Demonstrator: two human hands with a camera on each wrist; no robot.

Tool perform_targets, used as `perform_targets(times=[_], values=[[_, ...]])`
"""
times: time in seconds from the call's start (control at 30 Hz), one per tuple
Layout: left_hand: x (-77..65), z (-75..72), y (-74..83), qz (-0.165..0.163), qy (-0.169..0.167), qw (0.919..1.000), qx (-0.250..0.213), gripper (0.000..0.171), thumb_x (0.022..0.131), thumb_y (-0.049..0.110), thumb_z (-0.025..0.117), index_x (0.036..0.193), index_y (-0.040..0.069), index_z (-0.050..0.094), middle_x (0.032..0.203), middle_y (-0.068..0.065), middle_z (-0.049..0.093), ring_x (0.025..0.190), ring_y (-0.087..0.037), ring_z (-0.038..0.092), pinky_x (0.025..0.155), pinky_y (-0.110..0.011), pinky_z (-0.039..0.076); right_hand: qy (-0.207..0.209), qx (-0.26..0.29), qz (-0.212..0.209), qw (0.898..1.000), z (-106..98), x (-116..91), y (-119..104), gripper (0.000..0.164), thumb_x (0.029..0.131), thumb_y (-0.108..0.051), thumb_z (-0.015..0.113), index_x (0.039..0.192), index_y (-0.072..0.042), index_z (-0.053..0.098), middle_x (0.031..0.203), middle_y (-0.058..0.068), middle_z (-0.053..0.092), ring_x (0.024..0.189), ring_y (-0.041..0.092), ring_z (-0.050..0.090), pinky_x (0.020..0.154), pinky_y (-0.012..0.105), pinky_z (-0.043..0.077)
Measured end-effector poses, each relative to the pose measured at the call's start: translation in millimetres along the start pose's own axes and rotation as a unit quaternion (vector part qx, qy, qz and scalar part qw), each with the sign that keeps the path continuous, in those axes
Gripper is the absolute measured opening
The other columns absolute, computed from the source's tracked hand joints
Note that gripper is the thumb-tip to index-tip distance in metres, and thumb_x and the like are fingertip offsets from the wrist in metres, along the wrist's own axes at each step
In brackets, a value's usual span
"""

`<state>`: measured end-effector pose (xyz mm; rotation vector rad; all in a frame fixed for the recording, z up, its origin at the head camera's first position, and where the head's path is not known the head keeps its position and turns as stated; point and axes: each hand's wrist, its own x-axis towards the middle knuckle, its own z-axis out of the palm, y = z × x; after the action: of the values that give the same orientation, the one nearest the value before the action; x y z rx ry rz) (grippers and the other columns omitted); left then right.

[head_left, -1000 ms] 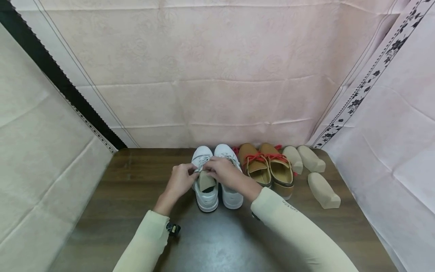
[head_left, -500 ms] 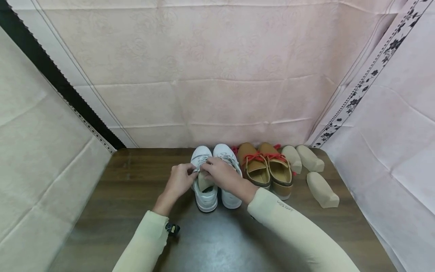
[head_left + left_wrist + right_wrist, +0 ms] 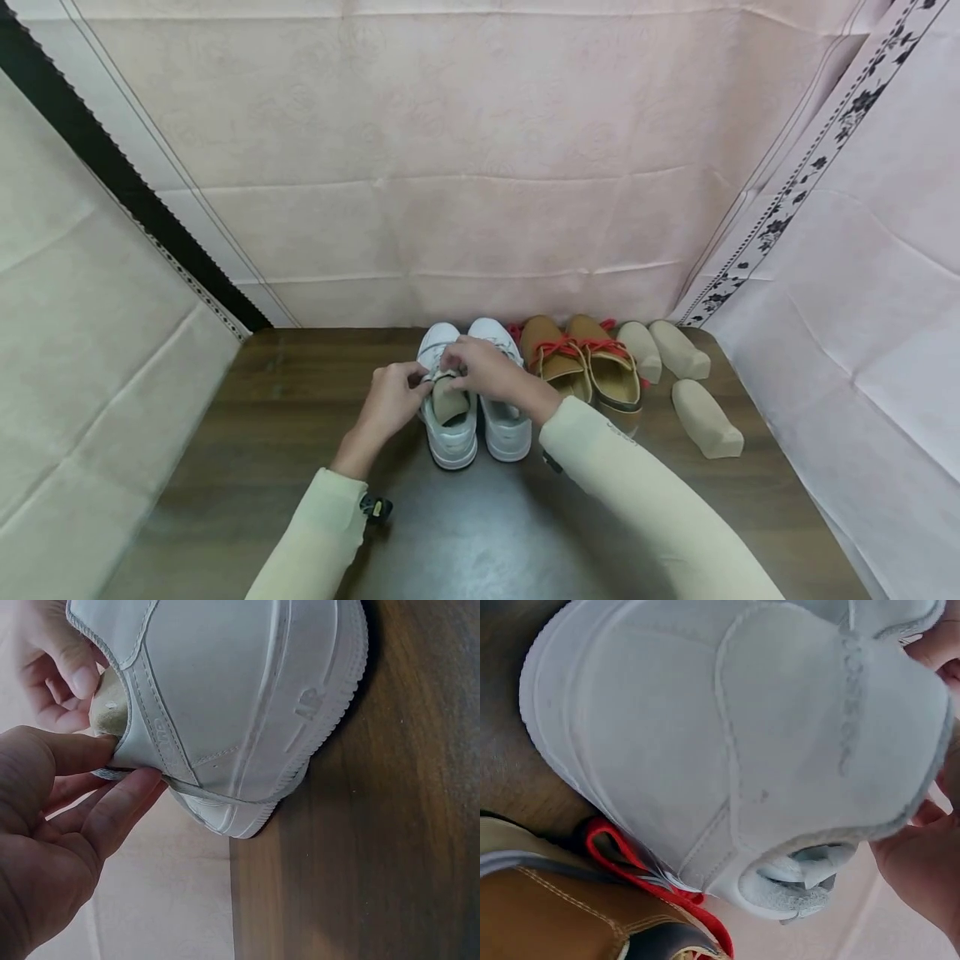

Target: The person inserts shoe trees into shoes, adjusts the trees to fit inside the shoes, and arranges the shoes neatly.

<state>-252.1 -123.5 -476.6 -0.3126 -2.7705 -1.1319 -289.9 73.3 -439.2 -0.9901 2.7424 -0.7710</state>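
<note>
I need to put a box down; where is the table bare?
Bare: the table left of the white shoes and left hand, and its front stretch between the sleeves. Crowded: the back right, with white shoes, brown shoes and beige blocks close together.

I count two white shoes (image 3: pixel 452 450) at the lower centre of the frame and, just right of centre, two brown shoes (image 3: pixel 581 327) with red laces, making four shoes altogether. There are four beige blocks (image 3: pixel 708 421): three at lower right, one in the left-hand white shoe. Two hands (image 3: pixel 390 398), two pale sleeves (image 3: pixel 318 533), one tabletop (image 3: pixel 300 467).
</note>
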Motion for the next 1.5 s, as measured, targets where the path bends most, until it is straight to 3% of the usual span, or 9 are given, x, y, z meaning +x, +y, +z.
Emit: perform_targets(times=[0.3, 0.53, 0.73, 0.97, 1.27, 1.5], values=[[-1.0, -0.4, 1.3, 0.009, 0.009, 0.9999, 0.005, 0.005, 0.091, 0.006, 0.076, 0.095, 0.005, 0.078, 0.084, -0.007, 0.074, 0.076, -0.019, 0.064, 0.066, -0.034, 0.055, -0.015, -0.015, 0.014, 1.0, -0.1, 7.4, -1.9, 0.027, 0.085, -0.022, 0.087, 0.102, -0.014, 0.067, 0.097, 0.0, 0.065, 0.09, 0.014, 0.059, 0.082, 0.03, 0.052], [-1.3, -0.4, 1.1, 0.007, 0.011, 0.9999, 0.008, 0.004, 0.091, 0.007, 0.075, 0.094, 0.006, 0.078, 0.081, -0.006, 0.073, 0.073, -0.019, 0.062, 0.063, -0.031, 0.052, 0.002, -0.078, 0.0, 0.997, 7.9, 4.4, -4.8, 0.03, 0.087, -0.029, 0.084, 0.103, -0.016, 0.062, 0.096, -0.002, 0.059, 0.085, 0.012, 0.055, 0.075, 0.028, 0.05], [-0.3, -2.0, 1.7, 0.002, 0.003, 1.0, 0.006, 0.006, 0.092, 0.007, 0.075, 0.097, 0.006, 0.078, 0.084, -0.007, 0.073, 0.074, -0.02, 0.062, 0.063, -0.032, 0.053, 0.025, -0.092, -0.012, 0.995, 10.8, 2.9, -4.7, 0.03, 0.088, -0.028, 0.083, 0.104, -0.015, 0.061, 0.102, -0.001, 0.062, 0.091, 0.012, 0.058, 0.081, 0.029, 0.053], [-0.3, -2.3, 1.2, 0.004, 0.0, 1.0, 0.002, 0.006, 0.092, 0.007, 0.076, 0.097, 0.006, 0.078, 0.086, -0.007, 0.073, 0.077, -0.02, 0.063, 0.065, -0.032, 0.054, 0.013, -0.079, 0.03, 0.996, 9.4, 4.5, -7.8, 0.033, 0.086, -0.028, 0.085, 0.106, -0.014, 0.062, 0.099, 0.0, 0.059, 0.087, 0.014, 0.055, 0.076, 0.028, 0.05], [-1.0, -1.8, 0.4, -0.002, -0.002, 1.0, -0.001, 0.008, 0.092, 0.007, 0.075, 0.099, 0.006, 0.079, 0.087, -0.007, 0.074, 0.076, -0.019, 0.063, 0.063, -0.03, 0.052, 0.043, -0.153, -0.03, 0.987, 18.7, 4.8, -3.6, 0.03, 0.088, -0.026, 0.084, 0.104, -0.014, 0.06, 0.102, 0.0, 0.061, 0.093, 0.018, 0.056, 0.081, 0.032, 0.052], [-0.5, -1.8, -0.7, -0.002, -0.013, 0.9999, -0.002, 0.006, 0.093, 0.006, 0.074, 0.098, 0.007, 0.077, 0.085, -0.006, 0.071, 0.075, -0.019, 0.061, 0.062, -0.031, 0.052, 0.047, -0.15, -0.009, 0.988, 23.8, 4.1, -3.5, 0.03, 0.088, -0.021, 0.084, 0.104, -0.016, 0.058, 0.104, -0.001, 0.059, 0.095, 0.019, 0.054, 0.083, 0.032, 0.052]])
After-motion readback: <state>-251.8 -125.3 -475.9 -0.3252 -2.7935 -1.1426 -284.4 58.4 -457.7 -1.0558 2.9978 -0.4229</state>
